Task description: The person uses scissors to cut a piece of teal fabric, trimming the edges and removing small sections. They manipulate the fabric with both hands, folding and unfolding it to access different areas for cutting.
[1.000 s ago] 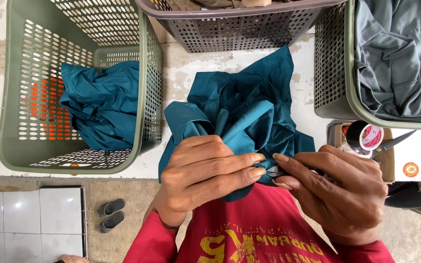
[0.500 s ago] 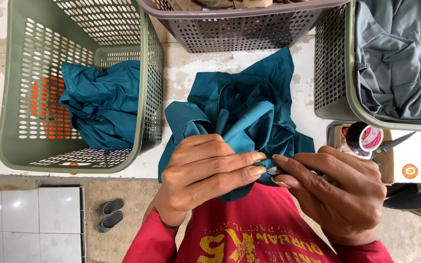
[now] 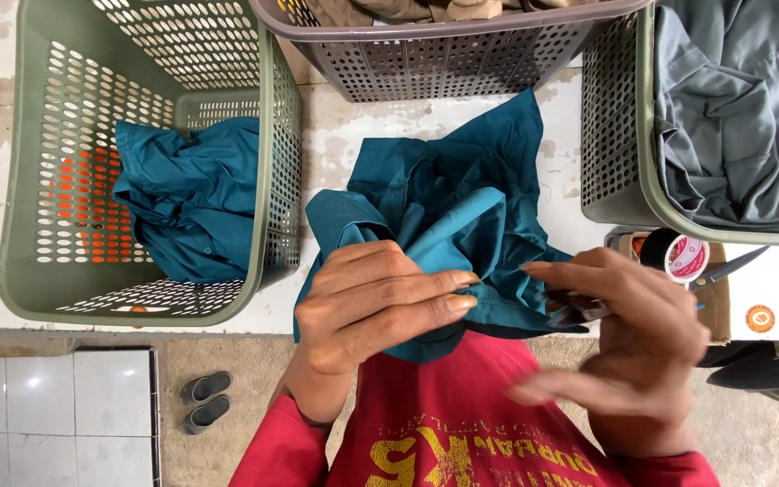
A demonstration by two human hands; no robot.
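The left hand pinches a fold of the teal garment between thumb and flat fingers, closed on the cloth right above the person's red shirt. The right hand is blurred; it is closed around a small dark tool whose kind I cannot make out, held just beside the garment's edge. Whether the tool touches the cloth is unclear.

The garment lies bunched on the pale worktop, its lower part hidden behind both hands, its upper corner reaching toward the grey-brown basket, which is cut off by the top edge. To the left stands a green perforated basket holding another teal garment over something orange seen only through the holes. At the right, a second green basket, partly out of frame, holds grey clothing. Below it sit a tape roll and a white box, partly covered.

The worktop is stained and chipped. Beneath it show a bare concrete floor, white tiles and a pair of dark sandals.
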